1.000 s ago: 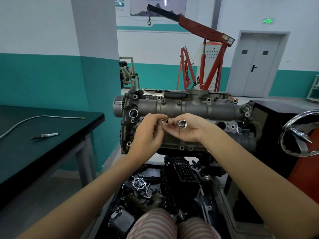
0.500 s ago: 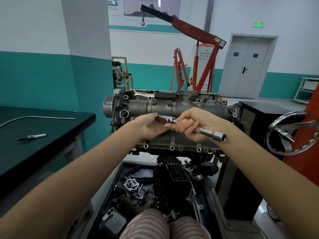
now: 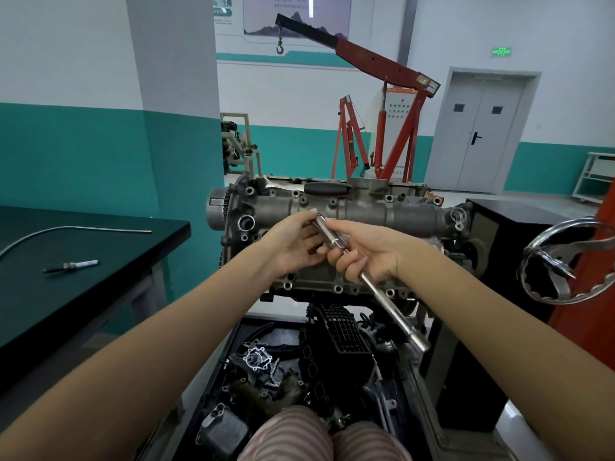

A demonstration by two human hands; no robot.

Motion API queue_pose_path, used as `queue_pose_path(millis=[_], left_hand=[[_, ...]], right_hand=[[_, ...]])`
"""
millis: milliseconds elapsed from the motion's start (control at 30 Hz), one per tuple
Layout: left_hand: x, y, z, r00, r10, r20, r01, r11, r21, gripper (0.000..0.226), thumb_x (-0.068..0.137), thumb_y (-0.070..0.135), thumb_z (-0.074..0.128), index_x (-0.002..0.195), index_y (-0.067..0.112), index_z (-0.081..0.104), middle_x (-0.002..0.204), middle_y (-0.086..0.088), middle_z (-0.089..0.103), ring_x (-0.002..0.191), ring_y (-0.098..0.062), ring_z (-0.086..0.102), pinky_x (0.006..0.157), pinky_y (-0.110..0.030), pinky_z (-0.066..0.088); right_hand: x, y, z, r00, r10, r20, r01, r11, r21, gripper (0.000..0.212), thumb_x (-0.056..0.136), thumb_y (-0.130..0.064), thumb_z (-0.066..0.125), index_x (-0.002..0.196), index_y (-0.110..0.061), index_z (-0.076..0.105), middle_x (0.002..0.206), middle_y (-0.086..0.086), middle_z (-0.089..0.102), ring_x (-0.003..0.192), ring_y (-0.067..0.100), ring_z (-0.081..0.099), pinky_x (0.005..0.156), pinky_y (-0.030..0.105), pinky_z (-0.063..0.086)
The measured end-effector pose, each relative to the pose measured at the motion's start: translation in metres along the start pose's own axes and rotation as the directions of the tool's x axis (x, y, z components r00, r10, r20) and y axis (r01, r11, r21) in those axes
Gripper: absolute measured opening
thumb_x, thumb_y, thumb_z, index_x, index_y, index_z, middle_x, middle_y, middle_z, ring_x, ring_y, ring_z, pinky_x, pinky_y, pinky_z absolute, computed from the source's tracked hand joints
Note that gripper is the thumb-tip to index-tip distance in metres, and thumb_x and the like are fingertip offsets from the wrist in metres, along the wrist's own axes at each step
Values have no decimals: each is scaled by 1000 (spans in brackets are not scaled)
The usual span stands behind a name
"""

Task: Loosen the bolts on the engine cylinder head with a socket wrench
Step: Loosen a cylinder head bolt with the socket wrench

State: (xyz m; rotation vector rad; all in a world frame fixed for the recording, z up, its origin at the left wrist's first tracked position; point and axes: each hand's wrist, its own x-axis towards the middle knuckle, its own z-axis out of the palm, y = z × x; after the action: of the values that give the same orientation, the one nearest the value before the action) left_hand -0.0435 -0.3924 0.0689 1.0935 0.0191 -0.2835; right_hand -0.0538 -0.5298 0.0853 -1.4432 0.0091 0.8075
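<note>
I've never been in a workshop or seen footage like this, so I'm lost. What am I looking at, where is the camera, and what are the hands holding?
The camera sits on a person's head, looking forward and down at their own bare arms. In front is an engine cylinder head on a stand. The right hand grips a long metal socket wrench; the left hand pinches its upper tip. Left is a dark table with a thin rod and a pen-like tool. Below lie loose engine parts; behind stands a red hoist.
</note>
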Motion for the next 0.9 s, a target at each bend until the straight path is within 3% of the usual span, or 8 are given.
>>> queue_pose_path(millis=[67, 133, 233, 333, 500, 700, 800, 900], left_hand=[[-5, 2, 2, 1000, 13, 18, -14, 999, 40, 28, 97, 28, 44, 80, 10, 58, 57, -2, 61, 40, -13, 45, 42, -20, 38], [-7, 4, 5, 999, 51, 8, -52, 998, 32, 29, 99, 26, 42, 83, 8, 57, 65, -4, 64, 44, -13, 49, 39, -18, 39], [-7, 14, 6, 977, 189, -101, -197, 978, -75, 22, 100, 20, 39, 87, 8, 51, 83, -7, 61, 68, -15, 59, 51, -29, 49], [-8, 32, -7, 930, 287, -228, -323, 936, -140, 21, 100, 16, 40, 86, 6, 51, 80, -7, 59, 74, -16, 62, 65, -33, 55], [-27, 39, -25, 943, 275, -186, -250, 957, 146, 23, 98, 17, 45, 80, 7, 55, 69, -5, 56, 54, -10, 56, 53, -22, 52], [-61, 72, -73, 944, 290, -160, -270, 953, 137, 16, 98, 7, 38, 90, 6, 52, 65, -5, 48, 38, -5, 49, 46, -17, 36], [-79, 96, -119, 934, 289, -211, -270, 956, 116, 23, 95, -2, 32, 80, 5, 48, 69, -8, 47, 43, -8, 51, 49, -17, 39], [-92, 111, -170, 912, 322, -256, -272, 939, 213, 27, 91, -14, 30, 82, 4, 48, 75, -10, 48, 58, -9, 55, 51, -15, 45]], right_hand=[[3, 1, 2, 1000, -13, -4, 13, 1000, -8, 47, 86, -57, 48, 76, -11, 49, 46, -6, 41, 29, 2, 30, 27, 12, 24], [6, 2, 5, 999, -47, 9, 47, 999, -20, 45, 87, -57, 45, 73, -14, 46, 44, -7, 37, 28, 1, 26, 27, 11, 20], [5, 3, 4, 997, -72, 18, 72, 997, -32, 45, 90, -54, 42, 72, -14, 45, 43, -8, 33, 27, 1, 23, 26, 11, 18], [0, 7, -1, 996, -86, -28, 86, 996, -19, 43, 91, -52, 43, 71, -14, 44, 43, -8, 31, 28, 1, 21, 25, 13, 16], [3, -7, 16, 979, -201, -23, 202, 970, 137, 40, 95, -46, 37, 72, -13, 43, 43, -8, 33, 27, 1, 22, 26, 12, 12], [42, -38, 108, 951, -286, 121, 271, 954, 127, 26, 97, -21, 33, 78, -9, 45, 54, -2, 45, 30, 2, 24, 30, 11, 15], [75, -45, 159, 949, -284, 135, 265, 953, 145, 24, 95, -16, 32, 76, -9, 44, 60, -1, 43, 29, 2, 25, 29, 11, 17], [114, -44, 204, 954, -256, 158, 235, 962, 140, 24, 93, -14, 31, 73, -8, 43, 65, 0, 38, 28, 4, 25, 29, 11, 17]])
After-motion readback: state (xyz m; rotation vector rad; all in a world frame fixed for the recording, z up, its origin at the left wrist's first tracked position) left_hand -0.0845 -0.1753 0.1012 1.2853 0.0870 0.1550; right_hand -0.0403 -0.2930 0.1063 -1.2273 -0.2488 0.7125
